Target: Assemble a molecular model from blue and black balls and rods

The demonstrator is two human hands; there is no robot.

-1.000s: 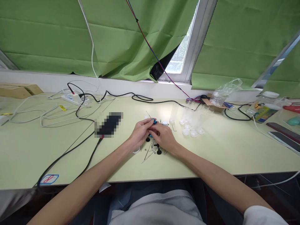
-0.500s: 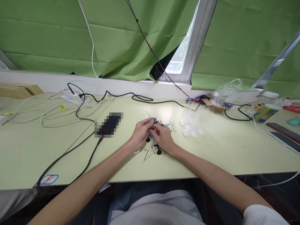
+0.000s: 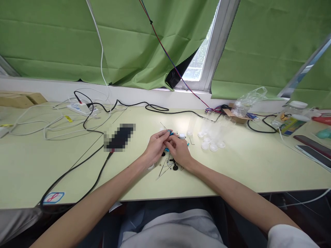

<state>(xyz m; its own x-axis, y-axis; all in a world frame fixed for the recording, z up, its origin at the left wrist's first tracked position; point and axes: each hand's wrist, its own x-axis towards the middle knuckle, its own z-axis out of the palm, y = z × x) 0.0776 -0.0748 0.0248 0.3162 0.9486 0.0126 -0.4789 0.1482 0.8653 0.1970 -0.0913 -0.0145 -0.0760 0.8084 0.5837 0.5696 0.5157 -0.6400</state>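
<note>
My left hand [image 3: 156, 144] and my right hand [image 3: 180, 148] meet over the middle of the table, fingers closed together. Between the fingertips of my left hand shows a small blue metal part [image 3: 170, 132]; its exact kind is too small to tell. My right fingertips pinch close against it, and what they touch is hidden. More blue shows just under the hands. On the table below lie thin metal rods [image 3: 160, 172], small loose hardware and a black round-headed piece [image 3: 175, 167]. A white cap [image 3: 182, 136] stands just beyond my right hand, near an L-shaped hex key [image 3: 191, 141].
Several clear tubes with white caps [image 3: 213, 148] lie right of my hands. A black phone-like device [image 3: 120, 137], pixelated, lies left with a black cable. White cables and a power strip [image 3: 82, 108] are at back left. Jars [image 3: 294, 119] and phones [image 3: 314, 155] are at right.
My hands stay together in nearly the same place around the blue part. Only slight finger motion and a tiny shift of the view show.
</note>
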